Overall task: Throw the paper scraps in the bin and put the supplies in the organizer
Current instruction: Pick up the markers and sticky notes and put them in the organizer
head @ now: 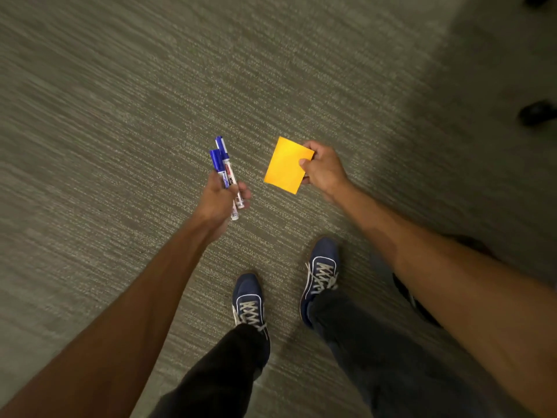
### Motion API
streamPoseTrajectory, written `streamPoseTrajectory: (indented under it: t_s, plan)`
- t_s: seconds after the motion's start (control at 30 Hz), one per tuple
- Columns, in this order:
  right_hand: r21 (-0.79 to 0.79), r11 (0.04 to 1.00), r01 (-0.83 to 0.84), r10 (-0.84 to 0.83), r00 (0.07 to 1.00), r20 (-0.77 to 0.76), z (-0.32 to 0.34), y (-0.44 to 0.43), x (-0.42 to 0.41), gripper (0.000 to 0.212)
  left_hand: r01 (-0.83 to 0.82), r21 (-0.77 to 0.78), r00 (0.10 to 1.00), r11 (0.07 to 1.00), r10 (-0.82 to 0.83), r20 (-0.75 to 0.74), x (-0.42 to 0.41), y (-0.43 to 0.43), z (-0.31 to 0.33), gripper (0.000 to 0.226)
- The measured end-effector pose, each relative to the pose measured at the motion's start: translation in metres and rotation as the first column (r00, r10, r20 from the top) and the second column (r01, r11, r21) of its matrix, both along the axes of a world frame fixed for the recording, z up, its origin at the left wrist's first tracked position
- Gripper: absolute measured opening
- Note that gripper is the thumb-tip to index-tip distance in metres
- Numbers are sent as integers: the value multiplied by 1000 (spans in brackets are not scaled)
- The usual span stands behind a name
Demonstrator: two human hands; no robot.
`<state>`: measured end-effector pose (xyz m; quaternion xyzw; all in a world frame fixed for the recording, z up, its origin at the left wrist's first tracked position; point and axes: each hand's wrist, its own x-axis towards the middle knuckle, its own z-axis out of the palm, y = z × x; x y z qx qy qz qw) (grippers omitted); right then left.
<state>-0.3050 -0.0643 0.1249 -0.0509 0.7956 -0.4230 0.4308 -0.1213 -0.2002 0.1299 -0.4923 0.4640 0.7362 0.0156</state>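
So the left hand [218,197] is gripping two blue-capped whiteboard markers [226,173], fingers wrapped around the lower barrels, caps sticking up and away from the palm. The hold is looking a bit loose to me: the two barrels are splaying apart and their bottom ends are poking out under the hand, so one could be slipping free and dropping onto the carpet [105,116] mid-walk. Moving right, the right hand [324,168] is pinching a yellow-orange sticky note pad [286,165] by its right edge, thumb on top and fingers underneath, with most of the pad hanging out to the left of the fingers. An edge pinch like that is asking for it to tilt or slide out. No bin or organizer is showing, just carpet and navy sneakers [248,300] below, so both items are riding in the air.
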Motion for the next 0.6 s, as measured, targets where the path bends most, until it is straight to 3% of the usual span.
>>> streamPoseTrajectory:
  t_s: [0.13, 0.3, 0.6]
  plan:
    - [-73, 995, 68, -66, 997, 37, 99, 23, 13, 31, 0, 124, 998, 992, 9, -70, 1, 14, 91, 32]
    - [-135, 980, 147, -144, 989, 28, 229, 51, 32, 35, -74, 31, 995, 997, 75, -59, -2, 37, 208, 19]
    - [-290, 881, 375, -391, 920, 1, 436, 139, 62, 18, 172, -56, 953, 983, -181, -244, -5, 99, 405, 18]
